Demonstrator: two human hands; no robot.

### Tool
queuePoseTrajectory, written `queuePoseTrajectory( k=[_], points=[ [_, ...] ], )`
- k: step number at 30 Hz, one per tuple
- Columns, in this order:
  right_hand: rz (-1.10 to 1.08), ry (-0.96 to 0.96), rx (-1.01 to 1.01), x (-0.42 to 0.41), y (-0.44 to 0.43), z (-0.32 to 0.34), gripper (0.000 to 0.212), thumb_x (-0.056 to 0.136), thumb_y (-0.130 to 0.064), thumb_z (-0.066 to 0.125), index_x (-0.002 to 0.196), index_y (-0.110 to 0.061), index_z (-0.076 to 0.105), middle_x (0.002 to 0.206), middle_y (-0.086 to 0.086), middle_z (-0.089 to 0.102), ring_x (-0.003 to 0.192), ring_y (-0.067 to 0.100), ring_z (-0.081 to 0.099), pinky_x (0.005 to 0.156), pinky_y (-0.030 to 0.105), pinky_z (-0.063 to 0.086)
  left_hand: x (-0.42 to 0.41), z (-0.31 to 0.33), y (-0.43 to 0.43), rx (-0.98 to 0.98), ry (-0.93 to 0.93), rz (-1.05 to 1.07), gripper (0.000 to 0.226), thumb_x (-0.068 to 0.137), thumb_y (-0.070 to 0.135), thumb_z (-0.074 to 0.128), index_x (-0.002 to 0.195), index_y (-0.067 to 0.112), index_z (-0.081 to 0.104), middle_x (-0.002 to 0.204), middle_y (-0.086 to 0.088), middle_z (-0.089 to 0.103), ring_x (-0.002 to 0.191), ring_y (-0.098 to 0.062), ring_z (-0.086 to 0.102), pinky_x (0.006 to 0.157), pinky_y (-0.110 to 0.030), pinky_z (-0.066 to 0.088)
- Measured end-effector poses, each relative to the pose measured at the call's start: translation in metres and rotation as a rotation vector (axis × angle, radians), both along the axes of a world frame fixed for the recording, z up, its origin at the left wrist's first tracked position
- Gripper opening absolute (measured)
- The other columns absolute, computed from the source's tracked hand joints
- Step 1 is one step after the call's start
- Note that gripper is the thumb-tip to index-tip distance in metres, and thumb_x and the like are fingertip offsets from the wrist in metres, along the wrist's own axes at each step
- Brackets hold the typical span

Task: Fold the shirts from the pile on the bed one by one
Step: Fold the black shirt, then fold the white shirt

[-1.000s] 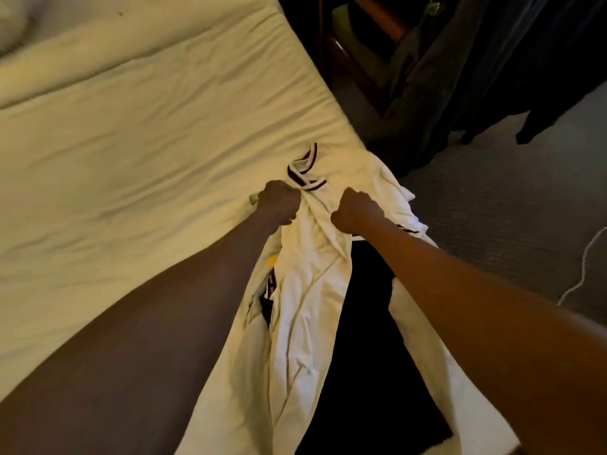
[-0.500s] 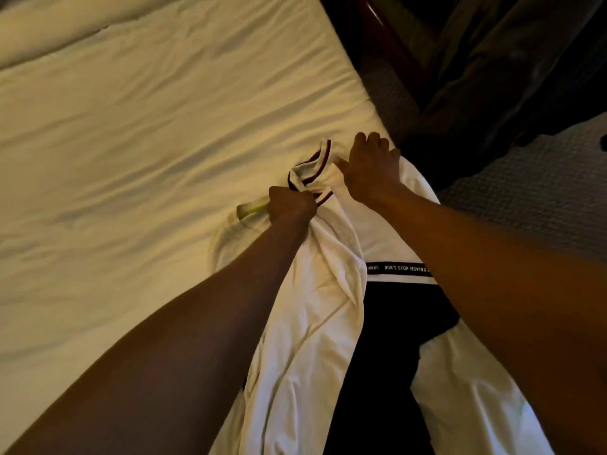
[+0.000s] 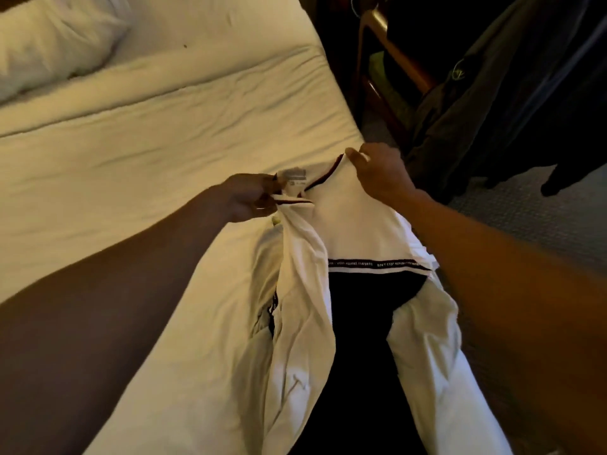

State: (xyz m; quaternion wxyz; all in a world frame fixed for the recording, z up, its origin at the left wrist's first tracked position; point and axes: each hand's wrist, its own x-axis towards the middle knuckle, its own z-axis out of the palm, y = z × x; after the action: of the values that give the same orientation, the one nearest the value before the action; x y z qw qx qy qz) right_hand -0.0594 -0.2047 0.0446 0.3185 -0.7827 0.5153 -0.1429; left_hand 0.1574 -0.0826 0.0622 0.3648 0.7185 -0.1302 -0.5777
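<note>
While the left hand and right hand pinch the shirt collar, dark clothes hang beside the bed.

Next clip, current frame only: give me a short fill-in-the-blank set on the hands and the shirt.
1. The left hand and the right hand each pinch the shirt's ____.
2. The shirt lies on the ____.
3. The pillow is at the top ____ of the view.
4. A sewn label shows inside the neck, nearer the ____ hand.
Missing words: collar; bed; left; left.
</note>
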Motion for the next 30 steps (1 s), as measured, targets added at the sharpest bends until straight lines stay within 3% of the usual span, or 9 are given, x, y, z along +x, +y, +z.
queuePoseTrajectory(
  k=[5, 9, 12, 16, 19, 21, 25, 27, 30],
  points=[
    [-0.016, -0.136, 0.008, 0.022, 0.058, 0.107, 0.035, 0.101, -0.042, 0.048, 0.08, -0.016, 0.058, 0.073, -0.002, 0.055, 0.065, 0.011, 0.052, 0.057, 0.023, 0.034, 0.024, 0.101, 0.056, -0.085, 0.09, -0.032, 0.013, 0.099, 0.036, 0.059, 0.095, 0.025, 0.063, 0.1, 0.003, 0.064, 0.089, -0.017, 0.061, 0.079, -0.036, 0.05],
    [0.048, -0.111, -0.066, 0.065, 0.101, 0.201, 0.039, 0.1, -0.039, 0.05, 0.088, -0.007, 0.068, 0.079, 0.002, 0.059, 0.073, 0.018, 0.055, 0.065, 0.029, 0.039, 0.056, 0.182, 0.116, -0.204, 0.228, 0.1, 0.029, 0.106, 0.026, 0.042, 0.111, 0.013, 0.068, 0.107, -0.008, 0.072, 0.085, -0.023, 0.071, 0.082, -0.038, 0.056],
    [0.121, -0.112, -0.14, 0.108, 0.132, 0.274, 0.039, 0.099, -0.041, 0.052, 0.093, -0.007, 0.07, 0.092, 0.009, 0.068, 0.081, 0.019, 0.058, 0.07, 0.03, 0.042, 0.101, 0.247, 0.174, -0.268, 0.141, -0.003, 0.029, 0.103, 0.026, 0.049, 0.116, 0.008, 0.068, 0.112, -0.011, 0.069, 0.088, -0.023, 0.069, 0.077, -0.033, 0.058],
    [0.206, -0.063, -0.198, 0.159, 0.169, 0.353, 0.044, 0.096, -0.044, 0.057, 0.116, -0.007, 0.069, 0.12, 0.01, 0.066, 0.105, 0.023, 0.061, 0.079, 0.027, 0.04, 0.164, 0.317, 0.254, -0.301, 0.019, -0.181, 0.044, 0.1, 0.029, 0.056, 0.138, 0.007, 0.057, 0.138, -0.016, 0.059, 0.123, -0.032, 0.058, 0.104, -0.043, 0.046],
    [0.281, -0.05, -0.267, 0.203, 0.212, 0.404, 0.046, 0.094, -0.049, 0.059, 0.108, -0.007, 0.073, 0.109, 0.008, 0.069, 0.101, 0.024, 0.061, 0.078, 0.029, 0.04, 0.209, 0.364, 0.32, -0.292, -0.096, -0.328, 0.041, 0.099, 0.021, 0.058, 0.135, 0.002, 0.058, 0.131, -0.017, 0.064, 0.117, -0.03, 0.062, 0.1, -0.039, 0.052],
    [0.319, -0.047, -0.302, 0.231, 0.248, 0.432, 0.045, 0.093, -0.05, 0.06, 0.101, -0.008, 0.075, 0.094, 0.004, 0.067, 0.09, 0.021, 0.059, 0.076, 0.03, 0.041, 0.238, 0.391, 0.366, -0.278, -0.191, -0.386, 0.054, 0.085, 0.024, 0.075, 0.129, -0.003, 0.061, 0.129, -0.018, 0.065, 0.116, -0.029, 0.062, 0.095, -0.034, 0.055],
    [0.385, -0.103, -0.274, 0.287, 0.318, 0.472, 0.044, 0.087, -0.049, 0.068, 0.096, -0.007, 0.075, 0.086, 0.006, 0.068, 0.085, 0.025, 0.064, 0.08, 0.04, 0.054, 0.294, 0.429, 0.453, -0.261, -0.331, -0.195, 0.07, 0.059, 0.043, 0.087, 0.118, 0.01, 0.07, 0.121, -0.004, 0.071, 0.121, -0.027, 0.06, 0.093, -0.038, 0.055],
    [0.455, -0.143, -0.206, 0.313, 0.35, 0.488, 0.042, 0.084, -0.046, 0.073, 0.095, -0.005, 0.076, 0.089, 0.01, 0.07, 0.085, 0.024, 0.065, 0.082, 0.039, 0.054, 0.319, 0.434, 0.496, -0.278, -0.394, -0.084, 0.066, 0.064, 0.052, 0.083, 0.121, 0.021, 0.069, 0.124, 0.0, 0.069, 0.121, -0.026, 0.058, 0.099, -0.046, 0.05],
    [0.552, -0.128, -0.125, 0.35, 0.388, 0.502, 0.04, 0.08, -0.042, 0.078, 0.096, -0.006, 0.076, 0.089, 0.008, 0.069, 0.077, 0.014, 0.062, 0.072, 0.028, 0.053, 0.347, 0.438, 0.548, -0.385, -0.385, 0.074, 0.044, 0.087, 0.044, 0.068, 0.125, 0.022, 0.066, 0.126, -0.005, 0.068, 0.121, -0.03, 0.06, 0.1, -0.05, 0.049]
  ],
)
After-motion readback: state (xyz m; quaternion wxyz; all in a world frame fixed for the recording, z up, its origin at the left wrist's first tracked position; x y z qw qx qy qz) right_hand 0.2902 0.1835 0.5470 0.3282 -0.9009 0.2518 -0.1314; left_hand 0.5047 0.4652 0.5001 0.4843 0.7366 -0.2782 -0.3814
